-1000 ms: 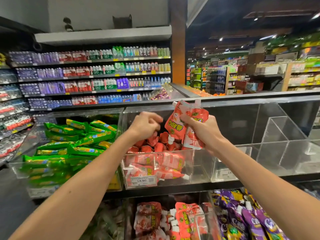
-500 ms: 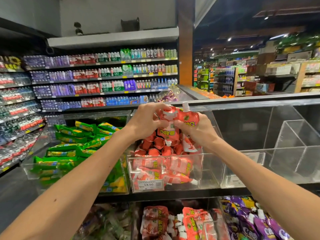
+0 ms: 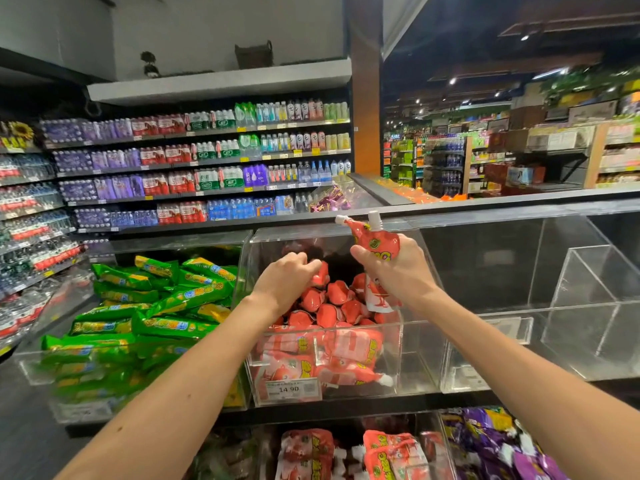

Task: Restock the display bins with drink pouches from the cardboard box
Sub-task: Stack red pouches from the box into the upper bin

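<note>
**Red pouches held over a see-through bin**

A shop is seen, with small lights in a dark roof. Long shelves [image 3: 207,168] of bottles are set far beyond both hands. The middle bin [image 3: 420,358] is found just under the hands, and a pile of red pouches [image 3: 332,306] is kept in it. A price tag [image 3: 289,389] is stuck on its front, below the left hand [image 3: 285,280]. Green packs [image 3: 166,306] are heaped to the left of that hand. Purple pouches [image 3: 495,441] are seen low down, under the right arm.

The held pouches [image 3: 377,242] are gripped in the right hand [image 3: 401,271], above the pile. They are held standing, with the long way up and down. Two white caps are pointed up above the hand, one leaned to the left. A bottom end is hung below the hand. The left hand is laid on the pile with fingers curled over one red pouch; whether it is gripped cannot be told
</note>
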Demonstrator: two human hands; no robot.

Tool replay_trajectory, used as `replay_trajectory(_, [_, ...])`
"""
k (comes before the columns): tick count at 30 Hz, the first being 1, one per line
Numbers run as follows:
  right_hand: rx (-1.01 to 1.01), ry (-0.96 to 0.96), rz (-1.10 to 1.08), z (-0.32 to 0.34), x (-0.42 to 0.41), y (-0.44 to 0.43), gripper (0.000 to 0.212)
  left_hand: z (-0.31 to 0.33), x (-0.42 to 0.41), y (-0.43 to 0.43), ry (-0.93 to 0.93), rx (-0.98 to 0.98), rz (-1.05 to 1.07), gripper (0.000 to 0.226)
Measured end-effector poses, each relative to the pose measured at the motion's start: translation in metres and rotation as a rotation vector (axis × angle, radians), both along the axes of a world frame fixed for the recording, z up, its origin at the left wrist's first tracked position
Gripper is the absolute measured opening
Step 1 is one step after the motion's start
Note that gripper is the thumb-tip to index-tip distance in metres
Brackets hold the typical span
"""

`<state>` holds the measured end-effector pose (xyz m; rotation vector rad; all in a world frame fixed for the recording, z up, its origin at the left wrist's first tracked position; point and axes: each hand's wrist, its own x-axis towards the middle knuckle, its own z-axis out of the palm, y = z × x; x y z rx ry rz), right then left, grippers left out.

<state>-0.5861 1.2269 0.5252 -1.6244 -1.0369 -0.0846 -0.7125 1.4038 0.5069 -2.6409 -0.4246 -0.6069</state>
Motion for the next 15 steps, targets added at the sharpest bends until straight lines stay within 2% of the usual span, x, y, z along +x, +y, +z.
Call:
replay_trajectory(2, [-0.003,-0.003,0.001,-0.001,-0.001,0.002,0.034,0.003,0.002,-0.001,0.094,-0.002,0.088,0.028])
replay_trajectory(6, [-0.021,-0.005,0.033,-0.001,-0.001,0.003,0.035,0.0,-0.002,0.003,0.229,0.129,0.28,0.049])
replay_trajectory(11, [-0.036,0.02,0.073,0.001,-0.004,0.002,0.035,0.004,-0.006,0.0,0.372,0.115,0.392,0.049])
replay_trajectory(15, [-0.087,0.067,0.127,0.0,-0.008,-0.002,0.035,0.006,-0.017,-0.003,0.322,0.063,0.314,0.037])
